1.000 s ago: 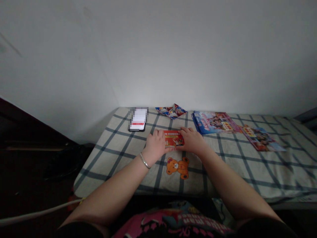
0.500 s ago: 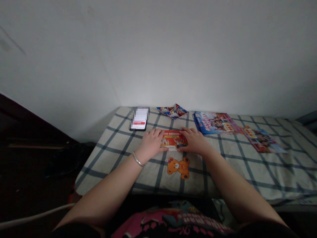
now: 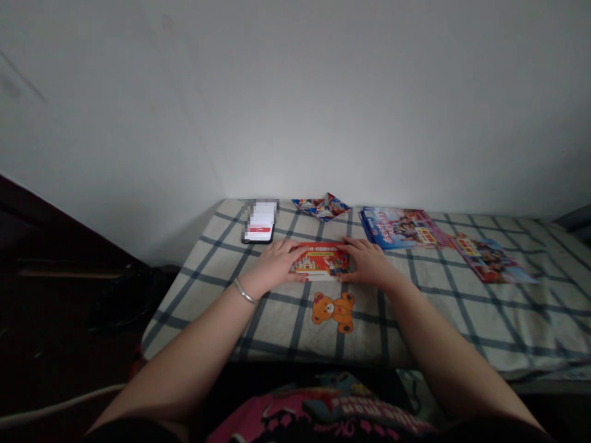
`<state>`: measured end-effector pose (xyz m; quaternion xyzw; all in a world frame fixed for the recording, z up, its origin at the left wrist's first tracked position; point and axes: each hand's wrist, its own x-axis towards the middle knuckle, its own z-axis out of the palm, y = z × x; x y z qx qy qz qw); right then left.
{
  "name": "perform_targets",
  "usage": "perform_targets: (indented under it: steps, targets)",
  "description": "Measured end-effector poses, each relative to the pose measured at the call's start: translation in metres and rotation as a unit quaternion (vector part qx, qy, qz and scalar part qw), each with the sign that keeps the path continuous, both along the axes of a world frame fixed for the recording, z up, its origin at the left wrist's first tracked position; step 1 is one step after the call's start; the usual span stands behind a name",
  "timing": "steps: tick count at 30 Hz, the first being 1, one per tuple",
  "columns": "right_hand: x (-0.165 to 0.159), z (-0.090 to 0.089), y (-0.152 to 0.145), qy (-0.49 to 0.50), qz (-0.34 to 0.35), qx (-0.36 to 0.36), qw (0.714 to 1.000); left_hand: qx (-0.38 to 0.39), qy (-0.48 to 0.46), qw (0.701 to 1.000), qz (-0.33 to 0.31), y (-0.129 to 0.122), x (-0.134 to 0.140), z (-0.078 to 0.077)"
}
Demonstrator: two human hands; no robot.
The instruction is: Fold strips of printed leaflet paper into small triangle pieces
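A red printed leaflet [image 3: 319, 262] with a castle and small figures on it lies flat on the checked tablecloth in front of me. My left hand [image 3: 276, 266], a silver bangle at its wrist, holds the left end, with fingers at the far edge and thumb at the near edge. At the opposite end, my right hand [image 3: 370, 264] grips the leaflet the same way. The paper's middle shows between the two hands; its ends are partly covered by fingers. Just below it is an orange bear picture [image 3: 333, 312] on the cloth.
A phone [image 3: 259, 223] with a lit screen lies at the back left. Folded colourful paper [image 3: 322, 208] rests near the wall [image 3: 295, 98]. A stack of flyers [image 3: 399, 229] and another flyer [image 3: 494, 259] lie to the right on the tablecloth [image 3: 203, 271].
Both hands have spread apart toward the leaflet's ends, the left one moving left and the right one slightly right. More of the red print shows between them.
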<state>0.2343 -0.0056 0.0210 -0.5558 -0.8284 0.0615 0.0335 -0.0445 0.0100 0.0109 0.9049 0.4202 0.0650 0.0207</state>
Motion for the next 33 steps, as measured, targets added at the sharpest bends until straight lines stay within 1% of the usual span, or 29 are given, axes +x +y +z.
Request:
perform_targets:
  steps: [7, 10, 13, 17, 20, 23, 26, 28, 31, 33]
  targets:
    - [0.018, -0.011, 0.003, 0.025, 0.035, -0.012, 0.999, -0.019, -0.026, 0.998, -0.058, 0.01, -0.015, -0.002]
    - [0.024, -0.014, 0.003, 0.043, 0.043, -0.002, 0.998, -0.024, -0.029, 0.997, -0.064, 0.012, -0.017, -0.003]
    - [0.024, -0.014, 0.002, 0.046, 0.044, 0.006, 0.998, -0.022, -0.025, 0.998, -0.055, 0.01, -0.017, -0.001]
    - [0.013, -0.006, -0.005, 0.026, 0.045, 0.024, 0.998, -0.028, -0.002, 0.999, -0.04, 0.004, -0.01, 0.003]
    - [-0.003, 0.002, -0.012, 0.027, 0.079, 0.023, 0.996, -0.016, 0.016, 1.0, -0.017, 0.001, 0.0, 0.006]
    - [-0.023, 0.007, -0.016, 0.022, 0.113, 0.014, 0.993, 0.016, 0.025, 0.999, -0.015, 0.0, 0.01, 0.011]
    - [-0.038, 0.007, -0.015, 0.012, 0.116, 0.022, 0.993, 0.03, 0.038, 0.999, -0.004, 0.0, 0.021, 0.016]
    - [-0.044, 0.005, -0.013, 0.015, 0.107, 0.041, 0.993, 0.036, 0.037, 0.999, 0.003, 0.0, 0.026, 0.017]
    - [-0.045, 0.002, -0.011, 0.021, 0.109, 0.074, 0.991, 0.027, 0.015, 1.0, -0.007, -0.001, 0.031, 0.014]
    - [-0.044, 0.001, -0.011, 0.023, 0.126, 0.088, 0.988, 0.03, -0.003, 1.0, -0.007, -0.001, 0.031, 0.01]
